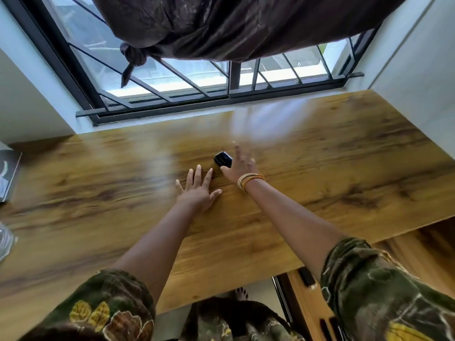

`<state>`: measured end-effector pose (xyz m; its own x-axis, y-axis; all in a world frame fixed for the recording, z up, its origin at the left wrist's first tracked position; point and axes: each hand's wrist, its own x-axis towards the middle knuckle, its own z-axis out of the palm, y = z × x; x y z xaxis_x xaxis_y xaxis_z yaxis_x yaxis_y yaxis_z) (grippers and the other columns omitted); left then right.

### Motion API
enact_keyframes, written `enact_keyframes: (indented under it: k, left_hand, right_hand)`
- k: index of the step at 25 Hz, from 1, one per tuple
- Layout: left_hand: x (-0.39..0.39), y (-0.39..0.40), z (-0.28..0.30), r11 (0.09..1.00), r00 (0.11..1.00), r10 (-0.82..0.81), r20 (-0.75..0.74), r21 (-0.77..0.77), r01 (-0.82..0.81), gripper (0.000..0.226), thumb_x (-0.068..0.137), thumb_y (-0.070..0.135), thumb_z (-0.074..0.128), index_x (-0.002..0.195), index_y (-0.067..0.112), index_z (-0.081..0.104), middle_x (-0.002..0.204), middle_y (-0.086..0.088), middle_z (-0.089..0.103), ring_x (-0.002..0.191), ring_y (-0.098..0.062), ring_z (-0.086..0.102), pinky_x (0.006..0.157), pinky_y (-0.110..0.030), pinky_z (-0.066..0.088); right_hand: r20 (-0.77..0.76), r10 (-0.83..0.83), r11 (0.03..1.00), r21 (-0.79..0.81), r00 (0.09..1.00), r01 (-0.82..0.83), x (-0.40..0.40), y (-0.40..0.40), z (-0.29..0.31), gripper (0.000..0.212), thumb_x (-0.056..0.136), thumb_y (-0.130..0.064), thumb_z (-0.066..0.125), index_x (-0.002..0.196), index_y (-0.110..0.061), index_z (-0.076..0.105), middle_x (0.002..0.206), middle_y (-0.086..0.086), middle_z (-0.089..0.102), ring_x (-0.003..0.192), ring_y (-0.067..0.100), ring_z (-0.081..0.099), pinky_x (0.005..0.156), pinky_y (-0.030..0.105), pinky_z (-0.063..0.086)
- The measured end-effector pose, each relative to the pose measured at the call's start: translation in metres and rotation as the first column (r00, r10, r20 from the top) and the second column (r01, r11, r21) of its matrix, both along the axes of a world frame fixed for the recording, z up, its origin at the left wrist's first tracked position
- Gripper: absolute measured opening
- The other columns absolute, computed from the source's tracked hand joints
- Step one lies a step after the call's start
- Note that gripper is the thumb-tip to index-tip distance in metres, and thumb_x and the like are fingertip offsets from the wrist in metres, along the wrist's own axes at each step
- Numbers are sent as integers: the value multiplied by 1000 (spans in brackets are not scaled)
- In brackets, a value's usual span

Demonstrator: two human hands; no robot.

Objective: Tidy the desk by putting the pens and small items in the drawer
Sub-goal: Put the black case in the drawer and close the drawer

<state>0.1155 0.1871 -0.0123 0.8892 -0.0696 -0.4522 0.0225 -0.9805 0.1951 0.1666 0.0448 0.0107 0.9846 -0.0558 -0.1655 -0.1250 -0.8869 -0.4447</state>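
Grasp tip: your right hand [240, 166] is spread wide beside the small black case [223, 159] mid-desk [332, 168], so close thumb and fingers round it while left hand [198, 190] stays flat.

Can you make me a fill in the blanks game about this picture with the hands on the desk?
1. The left hand lies flat on the wooden ____.
2. The right hand reaches for a small ____ box.
3. The bangles are on the ____ wrist.
4. Behind the desk is a ____ with metal bars.

Missing words: desk; black; right; window
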Motion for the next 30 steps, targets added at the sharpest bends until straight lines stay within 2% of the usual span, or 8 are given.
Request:
enact_keyframes:
  k: [3,7,10,14,17,22,27,30]
  left_hand:
    - [2,-2,-3,1000,1000,-4,-12,11,4,76,91,70,19,149,39,-19,156,2,-34,144,-23,-29,112,-60,-14]
    - [6,-2,-1,1000,999,0,-44,19,1,79,90,71,22,148,40,-22,154,1,-37,143,-25,-32,112,-61,-15]
    - [5,-3,0,1000,1000,-6,-11,20,6,78,90,70,20,149,39,-20,156,0,-33,144,-26,-29,112,-62,-13]
    - [-24,-11,-1,996,977,-27,212,85,9,67,98,56,17,154,26,-5,162,-8,-12,149,-27,-13,115,-60,-7]
    - [-54,-24,3,998,965,-48,256,46,38,64,101,47,26,155,16,9,163,-7,-4,150,-24,-8,115,-60,-8]
    - [-111,-58,11,973,927,-211,309,-25,230,59,99,45,37,150,15,29,163,-4,4,150,-21,0,115,-60,-1]
    - [-174,-116,4,925,926,-309,219,-157,346,66,97,51,37,153,21,17,164,0,-1,150,-21,-6,116,-60,-3]
    - [-200,-144,-6,922,924,-349,154,-123,368,74,96,59,29,154,26,-3,162,0,-17,147,-25,-21,113,-61,-12]
  right_hand:
    - [-51,113,987,-110,992,-118,24,2,-3,66,88,-52,52,145,-38,21,139,16,36,118,43,49,96,46,44]
    - [2,214,963,-166,977,-210,27,0,-7,54,89,-48,54,138,-28,41,136,15,37,114,39,55,92,43,47]
    - [90,221,974,-80,971,-214,15,-9,-11,54,86,-41,62,133,-20,47,130,13,46,112,35,57,91,40,48]
    - [136,49,980,186,989,-74,-18,-33,-11,52,77,-40,72,122,-18,58,118,11,57,108,29,58,92,34,45]
    - [224,-64,975,221,972,13,-68,-55,-16,50,69,-38,79,113,-18,65,110,9,62,103,26,60,91,29,44]
    - [340,-247,956,240,907,170,-176,-95,-34,52,69,-36,81,113,-13,65,108,8,62,101,24,60,90,29,47]
    - [417,-440,897,244,795,368,-272,-152,-42,53,74,-39,77,117,-13,63,111,5,60,101,21,60,82,26,48]
    - [396,-513,858,221,762,463,-312,-192,-51,53,75,-38,76,118,-11,61,112,7,58,100,22,59,79,26,46]
